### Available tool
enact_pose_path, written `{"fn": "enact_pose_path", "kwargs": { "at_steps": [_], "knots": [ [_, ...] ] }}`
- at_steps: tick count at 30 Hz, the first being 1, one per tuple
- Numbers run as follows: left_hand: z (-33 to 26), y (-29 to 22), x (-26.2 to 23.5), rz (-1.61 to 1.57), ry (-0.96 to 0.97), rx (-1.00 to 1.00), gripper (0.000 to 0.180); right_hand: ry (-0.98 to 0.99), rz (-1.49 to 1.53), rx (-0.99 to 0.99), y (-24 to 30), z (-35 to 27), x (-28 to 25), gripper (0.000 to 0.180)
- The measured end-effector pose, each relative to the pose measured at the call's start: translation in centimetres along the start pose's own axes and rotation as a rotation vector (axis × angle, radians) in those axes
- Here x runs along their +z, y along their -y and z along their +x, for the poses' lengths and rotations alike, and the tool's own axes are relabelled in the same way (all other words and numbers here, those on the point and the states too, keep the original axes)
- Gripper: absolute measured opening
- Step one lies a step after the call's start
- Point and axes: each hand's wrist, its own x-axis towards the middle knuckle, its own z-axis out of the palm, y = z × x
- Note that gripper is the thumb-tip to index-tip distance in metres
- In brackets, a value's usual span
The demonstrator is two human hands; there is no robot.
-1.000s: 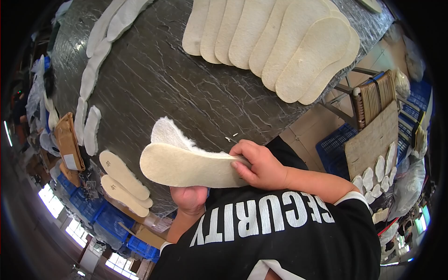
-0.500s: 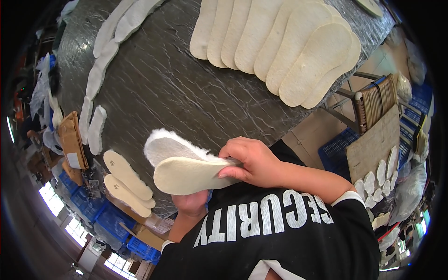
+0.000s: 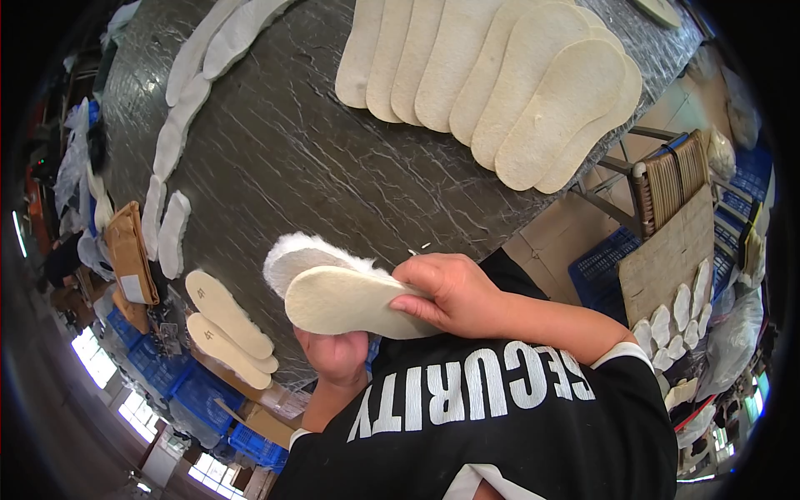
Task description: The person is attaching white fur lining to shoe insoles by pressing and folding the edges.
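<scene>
My right hand [image 3: 450, 292] is closed on the near ends of two insoles, thumb on top. The upper one is a smooth cream insole [image 3: 342, 302]. Behind it fans out a fleece insole [image 3: 293, 260] with a fluffy white edge and a greyish face. Below the cream insole is my left hand [image 3: 335, 357], close against its underside; most of its fingers are hidden, so its grip does not show. Left of the hands, a small stack of cream insoles [image 3: 225, 312] with dark marks lies at the table's edge.
A fanned row of cream insoles [image 3: 562, 112] covers the far right of the dark, plastic-covered table [image 3: 292, 150]. White fleece pieces [image 3: 173, 137] line its left side. Beyond the right edge stand a folded chair [image 3: 671, 183] and a blue crate [image 3: 604, 262].
The held insoles have shifted slightly right, and the cream one now overlaps more of the fleece one. My left hand shows more beneath them. Small white bits appear on the table beyond my right hand.
</scene>
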Motion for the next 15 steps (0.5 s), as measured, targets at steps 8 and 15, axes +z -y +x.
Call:
{"fn": "enact_pose_path", "kwargs": {
  "at_steps": [8, 15],
  "knots": [
    [0.12, -0.06, -0.38, -0.121, 0.028, -0.043, 0.046, -0.011, -0.014, 0.039, 0.20, -0.14, 0.14, 0.023],
    [0.89, -0.60, -0.01, -0.036, -0.030, -0.094, 0.050, -0.033, -0.027, 0.047, 0.35, 0.13, 0.20, 0.022]
  ]
}}
